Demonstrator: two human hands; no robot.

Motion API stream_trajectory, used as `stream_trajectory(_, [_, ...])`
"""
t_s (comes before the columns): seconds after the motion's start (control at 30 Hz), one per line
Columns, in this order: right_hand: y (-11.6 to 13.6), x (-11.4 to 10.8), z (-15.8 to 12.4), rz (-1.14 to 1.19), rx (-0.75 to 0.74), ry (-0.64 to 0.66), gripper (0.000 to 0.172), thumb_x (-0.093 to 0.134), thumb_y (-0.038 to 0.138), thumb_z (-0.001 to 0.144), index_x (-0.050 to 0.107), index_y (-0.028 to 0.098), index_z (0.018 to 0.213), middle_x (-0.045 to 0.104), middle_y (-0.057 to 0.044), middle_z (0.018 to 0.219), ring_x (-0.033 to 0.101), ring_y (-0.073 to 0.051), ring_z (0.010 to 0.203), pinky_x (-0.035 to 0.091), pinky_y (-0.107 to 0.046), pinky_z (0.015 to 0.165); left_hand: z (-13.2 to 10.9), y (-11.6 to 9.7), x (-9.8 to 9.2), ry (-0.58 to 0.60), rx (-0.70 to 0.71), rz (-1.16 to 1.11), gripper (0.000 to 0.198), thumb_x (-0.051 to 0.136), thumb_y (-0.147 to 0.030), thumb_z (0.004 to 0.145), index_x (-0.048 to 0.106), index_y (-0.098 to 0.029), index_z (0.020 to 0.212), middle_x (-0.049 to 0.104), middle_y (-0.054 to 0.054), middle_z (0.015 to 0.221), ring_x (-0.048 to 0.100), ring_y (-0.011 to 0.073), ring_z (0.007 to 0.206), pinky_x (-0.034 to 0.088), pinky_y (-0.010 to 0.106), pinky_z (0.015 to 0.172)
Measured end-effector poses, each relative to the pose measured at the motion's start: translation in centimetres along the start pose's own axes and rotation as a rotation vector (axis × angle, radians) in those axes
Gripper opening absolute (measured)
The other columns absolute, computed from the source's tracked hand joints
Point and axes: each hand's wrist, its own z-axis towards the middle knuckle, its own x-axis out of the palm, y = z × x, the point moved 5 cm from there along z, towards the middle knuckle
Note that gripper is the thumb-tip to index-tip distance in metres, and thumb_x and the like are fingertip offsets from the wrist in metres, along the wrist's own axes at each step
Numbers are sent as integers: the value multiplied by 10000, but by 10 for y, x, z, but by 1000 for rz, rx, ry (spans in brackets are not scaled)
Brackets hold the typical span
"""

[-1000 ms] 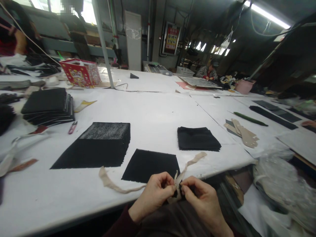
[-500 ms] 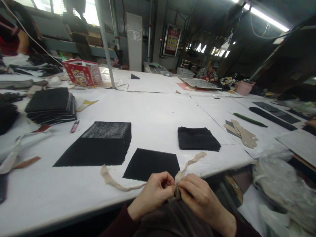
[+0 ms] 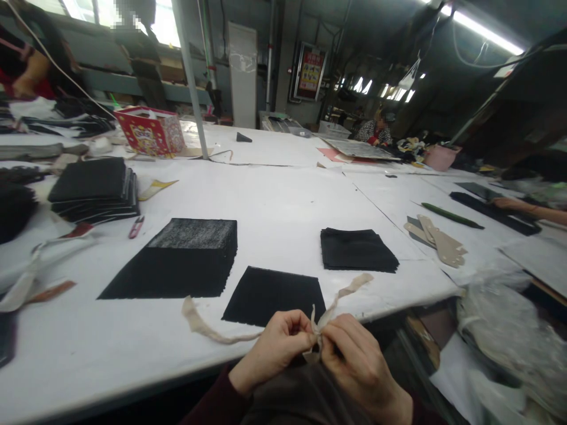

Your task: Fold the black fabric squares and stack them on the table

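At the table's front edge, my left hand (image 3: 283, 345) and my right hand (image 3: 357, 354) pinch a beige fabric strip (image 3: 201, 326) close together, where it looks gathered or knotted. One end of the strip trails left over the table; another stretches up to the right. Just beyond my fingers lies a black fabric piece (image 3: 274, 295). Farther left is a larger stack of black fabric pieces (image 3: 177, 268) with a speckled grey upper part. A smaller stack of black pieces (image 3: 357, 251) lies to the right, apart from my hands.
Pink thread snips (image 3: 136, 227) and a thick black stack (image 3: 91, 186) are at left, with a red patterned box (image 3: 150, 133) behind. Beige pieces (image 3: 438, 239) and a green pen-like tool (image 3: 452, 216) lie right. A co-worker's hand (image 3: 509, 203) reaches in; plastic bags (image 3: 500, 330) fill the lower right.
My hands stay at the same spot, and a short upright end of the strip now shows between my fingers. At the right, a co-worker's arm has reached over the black strip.
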Motion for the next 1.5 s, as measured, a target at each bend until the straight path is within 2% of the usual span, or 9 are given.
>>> stream_trajectory(0.27, [-30,13,-27,469,708,-89,127,580,246,913,617,183,809,620,-9,710,594,-149,622,485,-237,553,1,2,0,9,-35,-45,235,724,-313,687,582,-129,722,510,-31,625,385,75,570,253,227,541])
stream_trajectory(0.33, [-31,8,-26,454,678,-74,103,576,247,921,623,184,854,628,-19,750,605,-160,668,501,-251,590,1,4,0,0,-46,-48,255,735,-326,682,575,-130,715,529,-21,642,403,80,584,264,225,549])
stream_trajectory(0.5, [-6,-15,-3,2,140,28,276,510,92,922,606,192,1161,602,-84,994,564,-215,894,465,-388,785,1,5,0,-6,-13,-40,266,723,-342,707,560,-132,720,520,-24,646,387,77,588,275,224,557])
stream_trajectory(0.63, [4,-7,2,-85,-9,144,211,447,47,914,620,158,962,574,-71,850,518,-209,789,413,-396,715,-2,3,2,0,8,-5,221,704,-306,712,567,-134,706,506,-29,639,389,82,596,286,223,557])
stream_trajectory(0.8, [-9,-3,-4,215,325,-147,115,519,115,894,573,185,820,554,-35,804,532,-168,749,432,-302,658,-8,-5,3,14,13,111,185,676,-295,736,591,-131,736,525,-19,667,400,92,619,293,235,577])
stream_trajectory(0.93, [-23,22,-15,852,761,-103,109,492,252,904,498,200,808,476,15,674,472,-141,582,420,-261,524,-11,-10,-1,-21,6,160,174,669,-288,747,579,-139,736,532,-16,679,414,97,632,288,232,569])
stream_trajectory(1.0, [-20,25,-15,932,761,-50,114,480,272,913,484,204,821,467,15,690,468,-141,592,429,-263,529,-12,-11,-3,-23,23,131,161,657,-275,759,570,-141,735,535,-15,689,428,99,647,304,230,582])
stream_trajectory(1.3, [10,2,6,180,129,-12,237,467,66,921,623,214,1021,600,-57,960,559,-178,863,453,-322,772,-19,-15,-3,-17,111,25,156,633,-242,787,583,-158,908,547,-25,702,482,88,582,379,214,546])
stream_trajectory(1.5, [-14,18,-11,827,772,-143,152,630,312,893,607,181,818,525,15,640,462,-102,522,366,-225,479,-21,0,-4,-32,53,90,92,614,-204,753,537,-154,748,625,15,632,585,130,580,421,228,549])
